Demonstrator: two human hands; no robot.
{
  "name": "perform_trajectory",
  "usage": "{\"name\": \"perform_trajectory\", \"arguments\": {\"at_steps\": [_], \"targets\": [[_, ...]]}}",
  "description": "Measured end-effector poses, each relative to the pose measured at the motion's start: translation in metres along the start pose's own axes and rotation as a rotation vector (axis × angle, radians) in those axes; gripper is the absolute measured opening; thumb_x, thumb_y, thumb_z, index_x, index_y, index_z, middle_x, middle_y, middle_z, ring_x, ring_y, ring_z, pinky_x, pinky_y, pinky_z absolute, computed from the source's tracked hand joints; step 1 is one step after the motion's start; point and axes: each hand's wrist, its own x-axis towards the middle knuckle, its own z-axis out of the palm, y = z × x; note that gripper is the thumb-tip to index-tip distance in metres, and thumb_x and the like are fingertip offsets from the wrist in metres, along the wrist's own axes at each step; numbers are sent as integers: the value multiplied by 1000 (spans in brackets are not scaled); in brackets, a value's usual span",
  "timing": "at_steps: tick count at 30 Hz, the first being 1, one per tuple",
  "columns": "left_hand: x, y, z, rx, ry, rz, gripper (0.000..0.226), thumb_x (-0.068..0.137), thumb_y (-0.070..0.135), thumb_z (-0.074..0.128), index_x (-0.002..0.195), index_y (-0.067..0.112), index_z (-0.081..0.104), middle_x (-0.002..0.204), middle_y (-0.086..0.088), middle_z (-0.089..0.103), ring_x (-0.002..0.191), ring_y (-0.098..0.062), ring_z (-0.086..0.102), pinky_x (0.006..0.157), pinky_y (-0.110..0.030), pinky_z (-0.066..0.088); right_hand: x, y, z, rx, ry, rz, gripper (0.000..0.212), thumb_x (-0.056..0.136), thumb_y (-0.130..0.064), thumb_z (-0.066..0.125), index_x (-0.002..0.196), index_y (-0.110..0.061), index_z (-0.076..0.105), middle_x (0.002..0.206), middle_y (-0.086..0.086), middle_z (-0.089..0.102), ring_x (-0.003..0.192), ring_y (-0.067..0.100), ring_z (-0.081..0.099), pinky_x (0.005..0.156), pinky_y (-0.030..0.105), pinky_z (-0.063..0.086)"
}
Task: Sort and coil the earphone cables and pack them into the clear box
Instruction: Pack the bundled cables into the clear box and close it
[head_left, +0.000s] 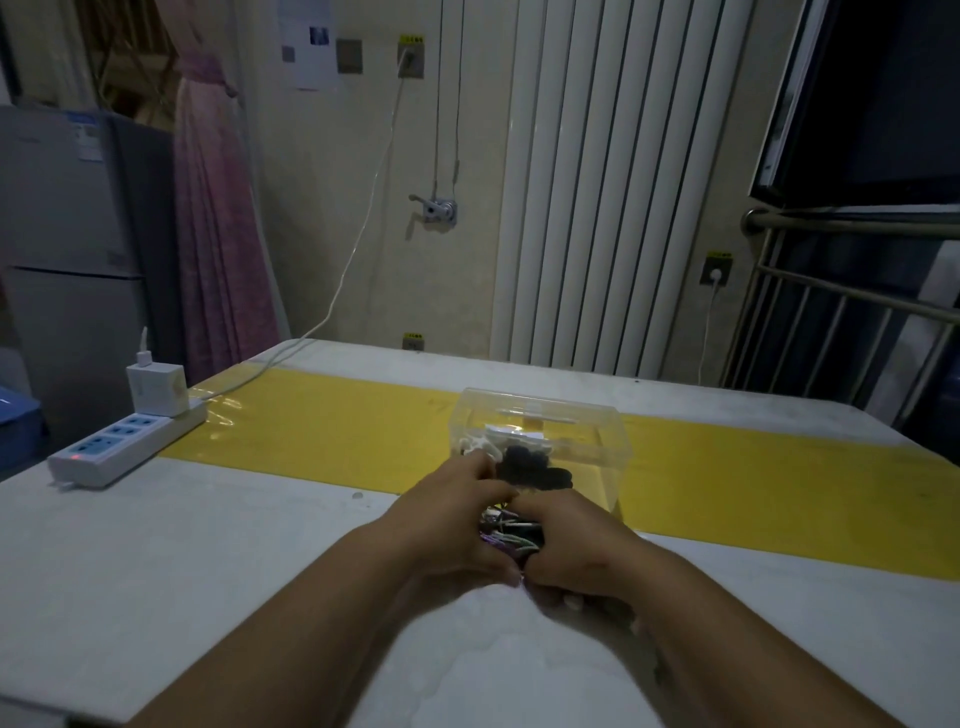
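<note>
One grey fridge (67, 249) stands at the far left, beyond the surface, with a pink curtain (218, 218) hanging just to its right. Along the left edge of the pale surface (208, 545) lies a white power strip (127, 441), with a white charger (156, 387) plugged into its far end. A white lead (365, 218) climbs from that end up to a wall socket. A yellow band (322, 441) runs across the surface from left to right.

Toward the middle, the left hand (452, 525) has its grip closed, fingers curled over the left side of a bundle of earphone cables (511, 535). The bundle is a tangle of purple, green and white strands held between the two hands, low over the surface. Whether it rests on the surface I cannot tell. The right hand (576, 545) also has its grip closed, on the bundle's right side, with fingers curled round it and knuckles close against the left hand's.

Just behind the hands, the clear box (571, 431) stands on the yellow band. Inside it lie a black coil (530, 465) and, to the coil's left, white earphones (480, 444). The left hand's fingertips reach the box's near wall, though I cannot tell if they touch it. Farther right, a white radiator (597, 208) hangs on the wall, and a metal rail (857, 223) stands at the right edge.
</note>
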Motion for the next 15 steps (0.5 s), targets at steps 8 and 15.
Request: {"name": "perform_trajectory", "arguments": {"at_steps": [8, 15], "targets": [[-6, -1, 6, 179, -4, -19, 40, 76, 63, 58, 95, 28, 56, 91, 5, 53, 82, -13, 42, 64, -30, 31, 2, 14, -5, -56, 52, 21, 47, 69, -34, 69, 106, -43, 42, 103, -9, 58, 82, 12, 63, 62, 28, 52], [-9, 6, 6, 193, -34, -48, 43, 81, 56, 55, 116, 31, 57, 104, 3, 55, 98, -18, 48, 75, -33, 41, -13, 21, -10, -316, -3, 207, 102, 55, -83, 61, 143, -40, 31, 138, -7, 39, 126, 21, 35, 101, 43, 36]]}}
